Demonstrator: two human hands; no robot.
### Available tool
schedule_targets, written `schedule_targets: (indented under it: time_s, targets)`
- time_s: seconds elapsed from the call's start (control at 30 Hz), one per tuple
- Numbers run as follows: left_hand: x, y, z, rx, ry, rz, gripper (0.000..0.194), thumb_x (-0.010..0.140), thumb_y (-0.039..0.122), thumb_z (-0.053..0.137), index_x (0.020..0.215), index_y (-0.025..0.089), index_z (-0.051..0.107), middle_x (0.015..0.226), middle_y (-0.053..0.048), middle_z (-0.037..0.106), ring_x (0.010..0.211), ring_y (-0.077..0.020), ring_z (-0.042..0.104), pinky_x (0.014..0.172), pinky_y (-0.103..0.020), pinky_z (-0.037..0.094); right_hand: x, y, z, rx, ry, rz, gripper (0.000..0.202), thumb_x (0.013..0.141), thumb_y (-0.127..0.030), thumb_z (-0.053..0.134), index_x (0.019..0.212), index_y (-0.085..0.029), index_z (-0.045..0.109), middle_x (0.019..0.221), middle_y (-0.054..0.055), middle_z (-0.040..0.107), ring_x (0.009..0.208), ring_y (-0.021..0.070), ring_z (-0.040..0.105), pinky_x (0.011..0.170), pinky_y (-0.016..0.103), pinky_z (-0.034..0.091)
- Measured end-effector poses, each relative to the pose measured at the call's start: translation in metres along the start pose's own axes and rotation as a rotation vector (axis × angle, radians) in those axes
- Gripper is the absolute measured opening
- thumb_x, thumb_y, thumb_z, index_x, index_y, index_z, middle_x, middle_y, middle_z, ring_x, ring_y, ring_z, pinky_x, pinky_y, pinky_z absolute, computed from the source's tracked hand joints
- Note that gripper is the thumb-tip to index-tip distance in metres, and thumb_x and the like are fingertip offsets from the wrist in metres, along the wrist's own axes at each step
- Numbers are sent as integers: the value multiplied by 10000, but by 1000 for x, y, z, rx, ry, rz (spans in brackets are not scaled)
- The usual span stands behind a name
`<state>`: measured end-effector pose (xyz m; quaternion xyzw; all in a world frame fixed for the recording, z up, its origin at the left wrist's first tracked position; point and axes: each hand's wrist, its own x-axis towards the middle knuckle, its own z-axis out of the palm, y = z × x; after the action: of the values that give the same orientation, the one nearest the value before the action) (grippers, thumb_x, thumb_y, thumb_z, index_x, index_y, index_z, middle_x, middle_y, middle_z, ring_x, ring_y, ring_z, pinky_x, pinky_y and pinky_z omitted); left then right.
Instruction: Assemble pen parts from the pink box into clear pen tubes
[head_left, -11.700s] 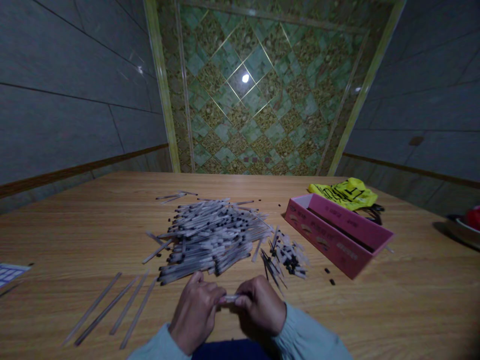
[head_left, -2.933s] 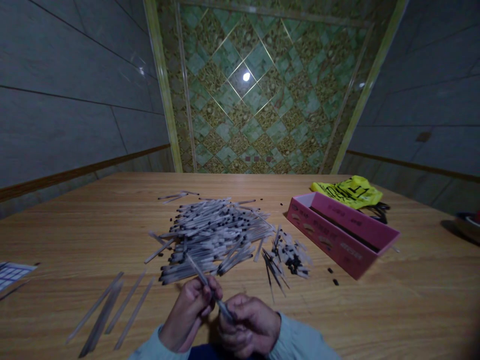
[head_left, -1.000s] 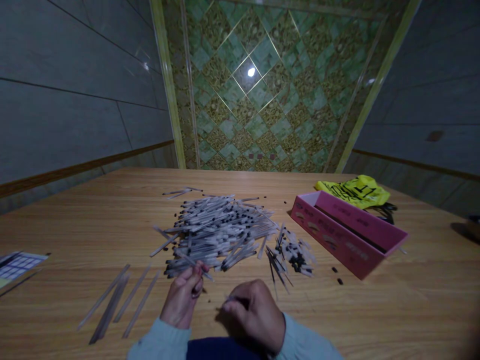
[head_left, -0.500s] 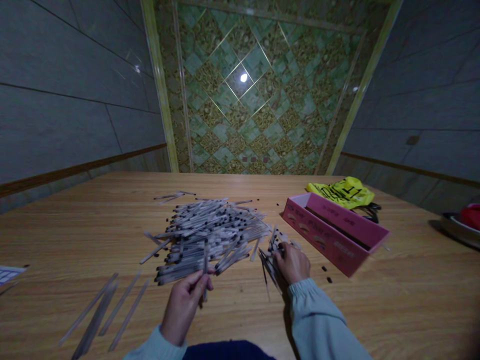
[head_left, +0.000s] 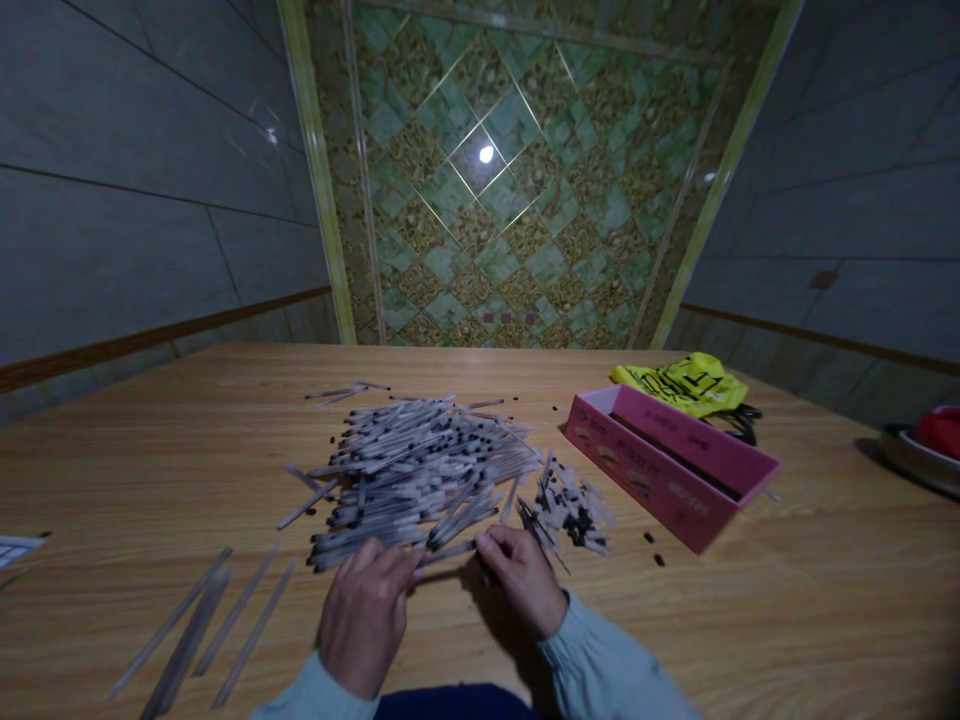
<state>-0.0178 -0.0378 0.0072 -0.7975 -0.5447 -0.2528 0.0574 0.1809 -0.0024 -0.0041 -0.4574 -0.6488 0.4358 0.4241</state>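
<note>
Nearest, at left, loose tubes [head_left: 256, 632] lie slantwise on the wood tabletop [head_left: 787, 620]. Beside them both hands are clamped on one slim pen tube [head_left: 450, 552], approx. level, just this side of the pile: left hand [head_left: 364, 612] grips one end, right hand [head_left: 525, 580] pinches the other, hands apart from each other. Step in hand, prob.: working the R end; next move calls for a steady L grip & a fine R pinch in line w/ the tube. Tube looks thin, straight, greyish, darker toward R; its ends are hidden by fingers. Beyond: big tube pile [head_left: 420, 470], small black & whitish parts [head_left: 577, 520], pink carton [head_left: 637, 468], yellow bag [head_left: 682, 385].
</note>
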Motion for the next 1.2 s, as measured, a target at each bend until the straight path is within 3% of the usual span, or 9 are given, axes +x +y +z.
schedule_targets:
  time_s: [0.27,0.5,0.7,0.8,0.97,1.2]
  targets:
    - [2,6,-5,42,-30,21,281,832,146,451,957,253,680,756,-52,664,766,-227,506,646,-350,301,0,-4,-4,-128,28,-29,431,825,-502,449,539,-187,377,530,-59,299,542,94,290,506,230,221]
    - [2,8,-3,12,-87,12,264,838,141,437,891,243,675,725,-48,660,754,-231,498,639,-357,262,-2,1,-6,-202,85,-96,223,793,-292,520,631,-146,567,579,-25,484,598,115,431,548,222,297]
    - [1,6,-3,12,-108,0,270,838,134,430,901,240,671,757,-44,665,767,-231,492,649,-358,257,-2,-3,-7,-33,52,-26,67,667,-162,584,723,-141,614,633,-5,584,597,130,524,565,228,387]
    - [0,5,-3,14,-102,-7,284,839,130,430,942,242,671,783,-46,669,779,-229,493,660,-359,266,-1,-5,-8,-15,56,-5,129,657,-177,614,778,-133,622,667,4,595,616,131,522,576,230,395]
    - [1,5,-2,23,-110,-17,286,839,139,439,947,245,681,780,-43,671,787,-231,492,674,-364,279,0,2,-10,-180,64,-39,224,788,-267,513,638,-132,609,576,-1,545,588,123,477,550,225,344]
    - [0,6,-3,-3,-104,-54,285,837,140,449,942,257,687,818,-26,684,803,-222,498,681,-356,298,2,9,-9,-44,24,21,74,697,-207,570,723,-142,593,617,-7,565,585,124,498,536,212,360]
